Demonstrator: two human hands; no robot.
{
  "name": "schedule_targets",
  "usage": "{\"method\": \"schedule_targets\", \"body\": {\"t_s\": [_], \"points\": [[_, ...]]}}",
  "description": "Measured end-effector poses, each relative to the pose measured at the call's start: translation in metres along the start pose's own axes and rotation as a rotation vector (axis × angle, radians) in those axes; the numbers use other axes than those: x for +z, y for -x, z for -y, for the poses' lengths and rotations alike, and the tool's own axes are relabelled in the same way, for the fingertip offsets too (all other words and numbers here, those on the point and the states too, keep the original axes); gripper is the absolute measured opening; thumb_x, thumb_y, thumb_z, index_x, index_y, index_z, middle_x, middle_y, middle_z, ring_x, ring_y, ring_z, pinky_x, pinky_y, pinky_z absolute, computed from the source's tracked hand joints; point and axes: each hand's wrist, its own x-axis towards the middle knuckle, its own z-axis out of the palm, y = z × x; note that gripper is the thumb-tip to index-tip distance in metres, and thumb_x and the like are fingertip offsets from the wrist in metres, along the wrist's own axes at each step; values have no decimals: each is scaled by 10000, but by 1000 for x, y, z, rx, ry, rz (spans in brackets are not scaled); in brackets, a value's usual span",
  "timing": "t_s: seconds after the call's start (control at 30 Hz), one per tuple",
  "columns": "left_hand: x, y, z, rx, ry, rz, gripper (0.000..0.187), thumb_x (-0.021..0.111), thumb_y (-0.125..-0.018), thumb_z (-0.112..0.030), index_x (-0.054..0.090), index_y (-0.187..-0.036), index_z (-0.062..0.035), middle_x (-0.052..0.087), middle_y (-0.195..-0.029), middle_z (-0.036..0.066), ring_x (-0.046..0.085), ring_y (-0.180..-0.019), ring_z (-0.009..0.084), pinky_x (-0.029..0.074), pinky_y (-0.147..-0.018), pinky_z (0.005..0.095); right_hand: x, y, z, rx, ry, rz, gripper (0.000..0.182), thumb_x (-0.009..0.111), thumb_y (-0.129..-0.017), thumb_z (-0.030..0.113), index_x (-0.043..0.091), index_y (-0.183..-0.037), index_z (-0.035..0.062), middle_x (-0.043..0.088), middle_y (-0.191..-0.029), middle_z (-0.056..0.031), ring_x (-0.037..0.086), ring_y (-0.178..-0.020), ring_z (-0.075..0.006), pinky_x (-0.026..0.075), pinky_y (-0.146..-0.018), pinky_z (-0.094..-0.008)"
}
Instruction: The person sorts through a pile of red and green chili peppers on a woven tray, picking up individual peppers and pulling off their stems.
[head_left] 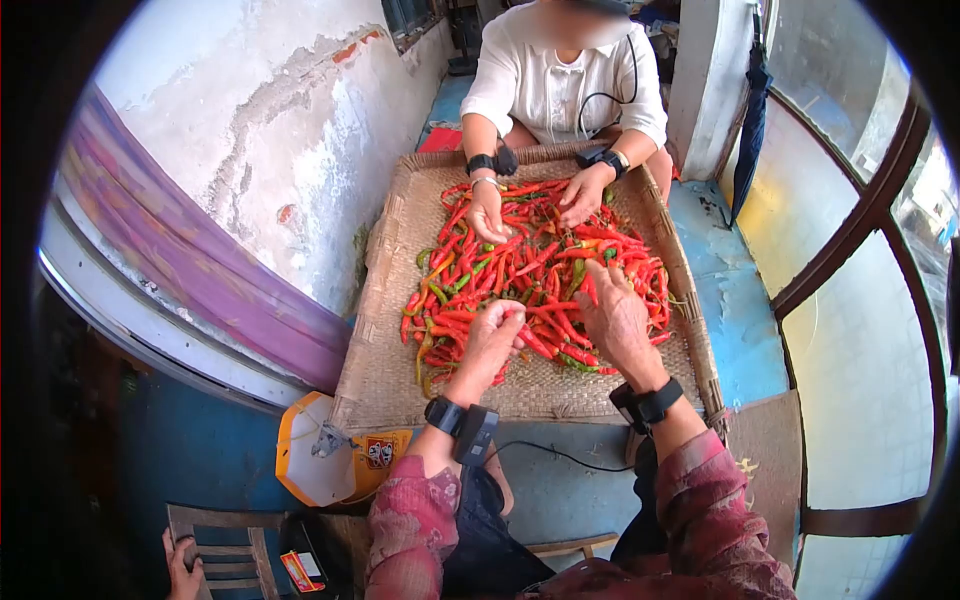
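Observation:
A flat woven tray (385, 375) lies on the blue floor, covered with several red chillies (545, 265) and a few green ones. My left hand (490, 340) rests on the near side of the heap with its fingers curled on a red chilli. My right hand (615, 315) lies spread over the chillies, fingers apart, touching them. Both my wrists wear black bands. Across the tray sits another person in a white shirt (560, 85), whose two hands (535, 205) also rest in the chillies at the far side.
A peeling white wall (270, 130) rises on the left. A yellow and white box (320, 460) lies by the tray's near left corner. A wooden slatted piece (235, 550) and someone's hand (180, 570) show at bottom left. Curved window frames (860, 230) stand at right.

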Motion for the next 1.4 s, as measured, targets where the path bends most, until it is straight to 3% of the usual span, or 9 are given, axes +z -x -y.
{"method": "schedule_targets", "body": {"t_s": [0.1, 0.17, 0.27, 0.37, 0.4, 0.53, 0.6, 1.1, 1.4], "points": [[14, -2, 3, 6, 142, 46, 180, 545, -922, -182, 569, -1050, -59, 565, -777, -15, 521, -604, 50, 442, -519, 201, 7, 8, -1, -106, -183, 82, 265, 662, -808, 183, 592, -991, 5, 633, -875, -203, 624, -785, -359, 494, -661, -418], [17, -2, 7, 86, 257, 132, 180, 550, -917, -171, 569, -1055, -57, 565, -799, -13, 525, -635, 53, 443, -542, 203, 8, 18, 4, -119, -250, 550, 258, 653, -821, 231, 598, -958, 19, 639, -837, -193, 626, -773, -353, 483, -657, -422], [11, -4, 11, 81, 65, 83, 211, 566, -904, -204, 573, -1045, -47, 586, -823, -3, 553, -670, 71, 448, -564, 206, 19, 21, -6, -116, -123, 538, 212, 635, -813, 215, 603, -888, 20, 618, -750, -197, 619, -703, -347, 479, -624, -412], [-14, -12, 7, 86, -2, -134, 207, 571, -877, -188, 594, -1019, -38, 608, -822, 15, 577, -663, 116, 463, -576, 245, 1, 10, -9, -64, -144, 488, 165, 607, -813, 163, 620, -891, 18, 612, -758, -208, 622, -687, -335, 482, -604, -403], [-36, -29, 32, 376, -367, -269, 198, 551, -848, -134, 600, -1012, -33, 628, -813, 50, 598, -646, 194, 487, -607, 303, 5, 7, -21, -81, -69, 445, 182, 604, -811, 148, 641, -940, 24, 619, -766, -204, 629, -689, -324, 488, -615, -394], [-67, -22, 30, 312, -990, -465, 315, 623, -800, -147, 583, -1096, -46, 618, -998, 140, 574, -940, 339, 468, -819, 402, -1, -8, -18, 87, -91, 156, 283, 641, -794, 161, 590, -1046, 43, 624, -873, -222, 624, -773, -382, 506, -659, -446], [-66, -22, 41, 233, -1234, -442, 446, 649, -794, -158, 521, -1201, -29, 587, -1080, 199, 529, -1042, 379, 432, -894, 455, 3, -8, -25, -149, 117, -92, 343, 632, -799, 138, 549, -1116, 37, 610, -958, -217, 618, -839, -375, 509, -696, -443], [-51, -7, 31, 257, -1193, -36, 202, 683, -731, -170, 586, -861, -49, 617, -867, 165, 579, -867, 361, 466, -746, 470, 32, 27, -5, -291, -35, 315, 161, 631, -783, 175, 578, -865, 46, 610, -732, -154, 623, -710, -345, 502, -608, -445], [-56, -2, 10, 511, -849, -308, 128, 565, -838, -92, 503, -940, -46, 578, -828, 182, 562, -818, 378, 441, -722, 461, 38, 22, 12, -201, -199, 320, 209, 621, -796, 172, 595, -927, 12, 622, -741, -208, 625, -691, -364, 498, -591, -441]]}}
